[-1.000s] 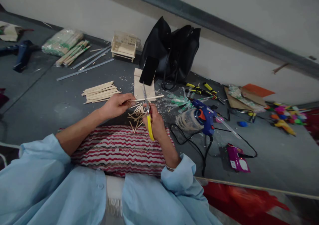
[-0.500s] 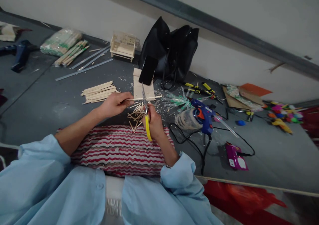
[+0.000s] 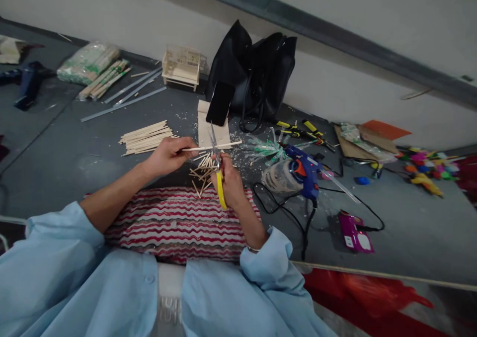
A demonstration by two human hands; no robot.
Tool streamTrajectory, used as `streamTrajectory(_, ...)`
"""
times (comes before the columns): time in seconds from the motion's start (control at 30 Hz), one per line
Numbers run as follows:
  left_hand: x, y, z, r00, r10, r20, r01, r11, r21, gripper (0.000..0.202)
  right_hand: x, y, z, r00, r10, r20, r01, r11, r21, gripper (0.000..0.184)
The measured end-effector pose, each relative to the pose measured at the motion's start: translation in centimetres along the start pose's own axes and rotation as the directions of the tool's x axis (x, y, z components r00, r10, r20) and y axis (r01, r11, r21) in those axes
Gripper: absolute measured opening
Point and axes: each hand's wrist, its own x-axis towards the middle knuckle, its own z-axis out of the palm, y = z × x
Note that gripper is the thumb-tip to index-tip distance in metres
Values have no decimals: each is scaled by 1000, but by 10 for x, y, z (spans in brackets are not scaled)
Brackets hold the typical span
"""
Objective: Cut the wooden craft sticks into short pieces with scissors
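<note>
Pinched in my left hand (image 3: 172,154) is a thin wooden stick (image 3: 234,143) that points to the right. My right hand (image 3: 228,175) is closed around yellow-handled scissors (image 3: 220,190), whose blades point away from me and cross the stick. Below the blades lies a loose heap of short cut sticks (image 3: 202,174), close to both hands. A pile of longer wooden sticks (image 3: 147,137) rests on the table just beyond my left hand. Past the scissors, a black phone (image 3: 220,103) lies on a beige sheet (image 3: 204,130).
A blue glue gun (image 3: 307,170) leans on a plastic jar (image 3: 279,177), its cable running across the table (image 3: 413,232). Behind stand a black bag (image 3: 257,73) and a small wooden model (image 3: 182,68). Yellow-and-black pliers (image 3: 294,132) lie to the right. A striped cushion (image 3: 179,227) covers my lap.
The stick sits slightly differently in my left hand, with its near end now showing beside the fingers. The scissors stay across it. The view has shifted a little.
</note>
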Motion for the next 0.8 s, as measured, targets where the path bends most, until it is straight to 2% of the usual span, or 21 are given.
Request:
streamTrajectory(0.17,2,-2,-3,998,-36,45,38,997,-62,25,-1,1,2,1000,23,4,-23,1000,-1,43)
streamTrajectory(0.3,2,-3,-6,999,-32,4,32,997,-70,26,-4,1,4,998,60,-11,-60,998,-33,38)
streamTrajectory(0.57,2,-7,-4,1000,12,-25,-10,997,72,24,-2,-4,2,993,114,-4,-114,991,-74,34)
streamTrajectory(0.8,1,-8,0,996,78,-37,-75,994,77,25,1,-7,-3,994,109,26,-103,976,-192,43)
